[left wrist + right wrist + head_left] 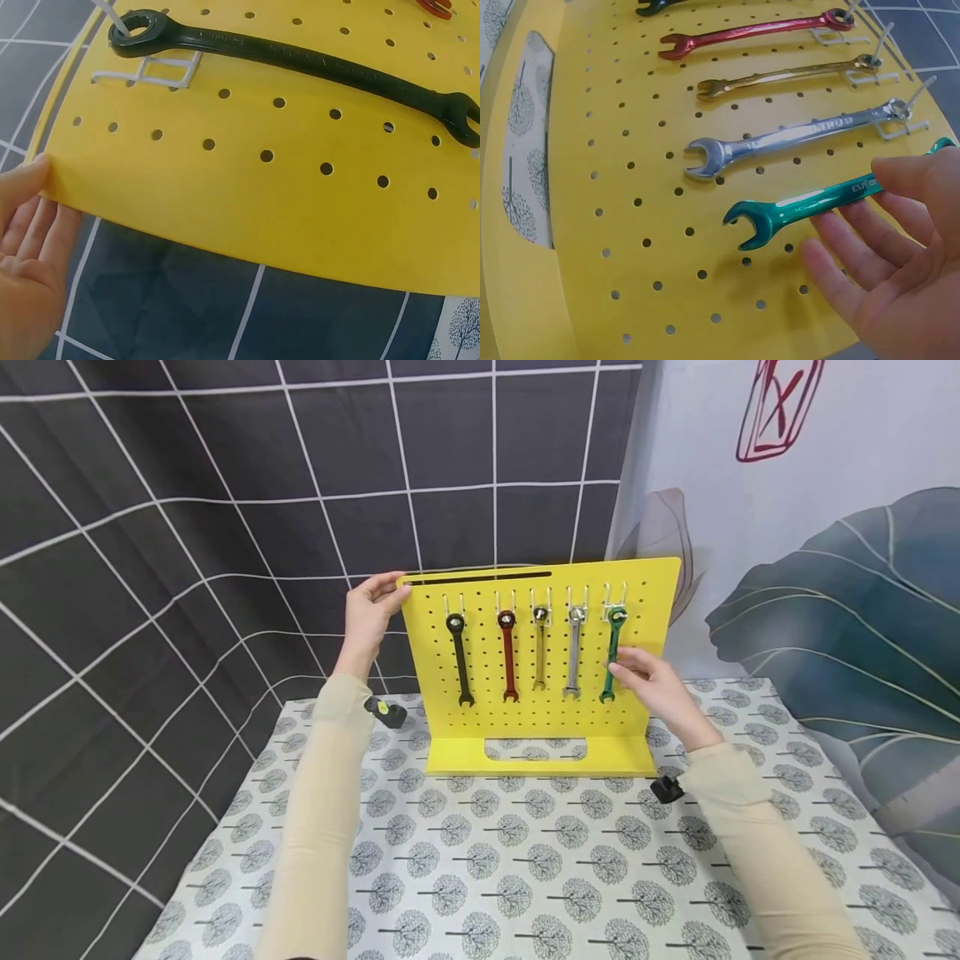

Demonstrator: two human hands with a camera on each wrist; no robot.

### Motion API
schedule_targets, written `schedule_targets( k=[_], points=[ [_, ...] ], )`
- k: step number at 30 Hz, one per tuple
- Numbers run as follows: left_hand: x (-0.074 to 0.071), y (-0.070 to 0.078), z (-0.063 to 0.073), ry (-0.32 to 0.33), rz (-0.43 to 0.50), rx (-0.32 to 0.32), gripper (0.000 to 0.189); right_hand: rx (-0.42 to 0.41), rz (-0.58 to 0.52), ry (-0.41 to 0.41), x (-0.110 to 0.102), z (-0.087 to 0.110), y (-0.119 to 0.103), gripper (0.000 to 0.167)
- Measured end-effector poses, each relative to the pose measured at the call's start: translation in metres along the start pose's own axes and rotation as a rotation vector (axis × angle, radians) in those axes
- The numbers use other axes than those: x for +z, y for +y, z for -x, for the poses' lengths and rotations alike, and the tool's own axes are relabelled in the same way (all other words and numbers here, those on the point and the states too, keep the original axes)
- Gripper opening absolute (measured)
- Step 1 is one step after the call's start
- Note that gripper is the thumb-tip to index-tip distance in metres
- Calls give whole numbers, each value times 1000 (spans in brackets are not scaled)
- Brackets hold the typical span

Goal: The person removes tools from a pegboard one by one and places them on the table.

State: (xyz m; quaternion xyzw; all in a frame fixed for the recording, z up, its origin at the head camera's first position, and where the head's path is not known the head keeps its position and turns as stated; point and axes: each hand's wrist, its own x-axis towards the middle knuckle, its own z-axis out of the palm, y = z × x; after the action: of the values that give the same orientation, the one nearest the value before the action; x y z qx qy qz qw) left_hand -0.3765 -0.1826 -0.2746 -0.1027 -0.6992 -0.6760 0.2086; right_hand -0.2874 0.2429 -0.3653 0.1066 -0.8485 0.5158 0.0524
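Note:
A yellow pegboard [480, 710] stands upright on the table, with several wrenches hung in a row on white hooks. My left hand [372, 610] pinches its upper left corner, thumb in front and fingers behind. At the right end of the row, my right hand [656, 689] holds the green wrench [802, 208] by its shaft between thumb and fingers; its ring end is at the hook. To its left hang a silver wrench [780, 141], a gold wrench [787, 77], a red wrench [757, 33] and a black wrench [300, 60], which is nearest my left hand.
The board's base [457, 760] has a cut-out slot and rests on a tree-patterned tablecloth [510, 860]. Behind hangs a dark cloth with a white grid [337, 452]. A pale curtain with large leaves [847, 585] is at the right.

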Motion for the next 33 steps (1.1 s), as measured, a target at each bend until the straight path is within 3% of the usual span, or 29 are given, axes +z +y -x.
schedule_targets(
  k=[14, 33],
  points=[
    [2, 5, -1, -9, -40, -1, 27, -10, -72, 55, 3, 0, 0, 47],
    [-1, 5, -1, -22, -10, -26, 27, -16, -28, 33, -7, 15, -18, 48]
  ],
)
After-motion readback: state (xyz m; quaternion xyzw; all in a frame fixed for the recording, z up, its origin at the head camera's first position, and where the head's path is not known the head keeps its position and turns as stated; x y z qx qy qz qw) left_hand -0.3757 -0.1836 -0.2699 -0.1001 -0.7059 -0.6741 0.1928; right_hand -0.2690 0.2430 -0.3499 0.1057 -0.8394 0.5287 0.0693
